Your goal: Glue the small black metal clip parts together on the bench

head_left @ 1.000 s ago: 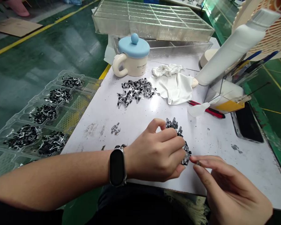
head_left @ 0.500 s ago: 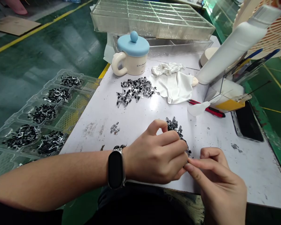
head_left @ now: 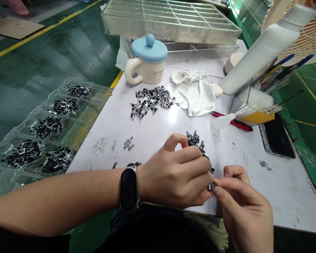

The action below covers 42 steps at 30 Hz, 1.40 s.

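Note:
My left hand, with a dark watch on its wrist, is closed near the table's front edge, its fingertips around small black-and-silver parts. My right hand is pinched at its thumb and forefinger on a small metal part, right beside the left fingertips. A pile of black-and-silver parts lies just behind my left hand, which partly covers it. Farther back on the table is a larger pile of similar parts. Small silver pieces lie to the left of my left hand.
A clear compartment tray with piles of parts stands at the left. Behind are a blue-lidded mug, a white cloth and a large divided tray. At the right are a white bottle, a red cutter and a phone.
The fingertips of my right hand have drawn slightly away from my left ones, and a small metal part now shows between them. The rest looks nearly the same.

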Motion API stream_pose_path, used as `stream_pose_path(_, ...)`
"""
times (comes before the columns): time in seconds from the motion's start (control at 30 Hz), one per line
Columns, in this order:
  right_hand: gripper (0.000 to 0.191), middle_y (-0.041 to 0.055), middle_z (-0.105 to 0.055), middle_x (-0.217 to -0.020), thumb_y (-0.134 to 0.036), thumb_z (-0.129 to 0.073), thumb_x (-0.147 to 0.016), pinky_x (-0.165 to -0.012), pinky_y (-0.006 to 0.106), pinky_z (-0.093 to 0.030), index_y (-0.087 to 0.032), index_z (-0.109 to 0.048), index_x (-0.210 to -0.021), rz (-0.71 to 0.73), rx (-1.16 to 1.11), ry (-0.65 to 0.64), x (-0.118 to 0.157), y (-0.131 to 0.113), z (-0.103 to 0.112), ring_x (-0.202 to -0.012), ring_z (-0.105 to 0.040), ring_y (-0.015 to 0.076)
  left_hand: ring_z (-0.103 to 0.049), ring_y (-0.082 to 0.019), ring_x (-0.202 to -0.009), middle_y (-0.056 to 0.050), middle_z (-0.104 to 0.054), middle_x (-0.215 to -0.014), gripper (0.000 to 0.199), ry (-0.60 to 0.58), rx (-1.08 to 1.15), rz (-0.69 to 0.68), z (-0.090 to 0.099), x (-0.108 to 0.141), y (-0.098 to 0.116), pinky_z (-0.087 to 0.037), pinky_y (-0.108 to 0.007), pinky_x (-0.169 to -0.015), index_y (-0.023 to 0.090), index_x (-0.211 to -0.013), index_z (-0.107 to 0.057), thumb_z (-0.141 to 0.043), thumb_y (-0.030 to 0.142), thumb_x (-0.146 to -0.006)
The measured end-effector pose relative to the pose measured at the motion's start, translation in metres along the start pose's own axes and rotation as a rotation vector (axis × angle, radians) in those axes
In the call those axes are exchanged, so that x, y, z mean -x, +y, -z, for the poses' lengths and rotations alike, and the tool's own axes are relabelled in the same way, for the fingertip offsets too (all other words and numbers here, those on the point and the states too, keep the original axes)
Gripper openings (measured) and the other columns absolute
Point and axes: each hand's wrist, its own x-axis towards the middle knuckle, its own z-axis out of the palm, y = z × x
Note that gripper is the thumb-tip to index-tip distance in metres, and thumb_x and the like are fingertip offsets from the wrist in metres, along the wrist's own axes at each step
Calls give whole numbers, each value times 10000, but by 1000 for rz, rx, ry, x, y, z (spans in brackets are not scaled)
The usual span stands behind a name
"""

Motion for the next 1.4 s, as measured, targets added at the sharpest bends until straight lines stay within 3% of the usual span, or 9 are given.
stream_pose_path(0.3, 135, 61, -419, -996, -163, -707, -735, -757, 235, -466, -253, -705, -836, -9, -21, 26, 1, -3, -3, -994, -458, 156, -582, -118, -683, 24, -670, -718, 163, 22, 4, -14, -1, 0, 1, -353, -373, -746, 151, -749, -651, -614, 301, -800)
stream_pose_path(0.7, 127, 46, -424, -990, -217, -692, -766, -828, 274, -381, -247, -665, -887, 57, 220, 69, 7, -6, -2, -1006, -419, 168, -575, -123, -687, 18, -661, -702, 190, 20, -13, -12, -1, 0, 2, -351, -374, -765, 151, -724, -646, -606, 313, -813)
stream_pose_path(1.4, 150, 44, -387, -977, -164, -681, -769, -783, 255, -403, -255, -672, -888, 44, 79, 28, 2, -7, -5, -976, -421, 151, -573, -120, -666, 25, -664, -696, 216, 17, -8, -29, 1, -1, 2, -344, -378, -740, 151, -735, -670, -617, 341, -825)
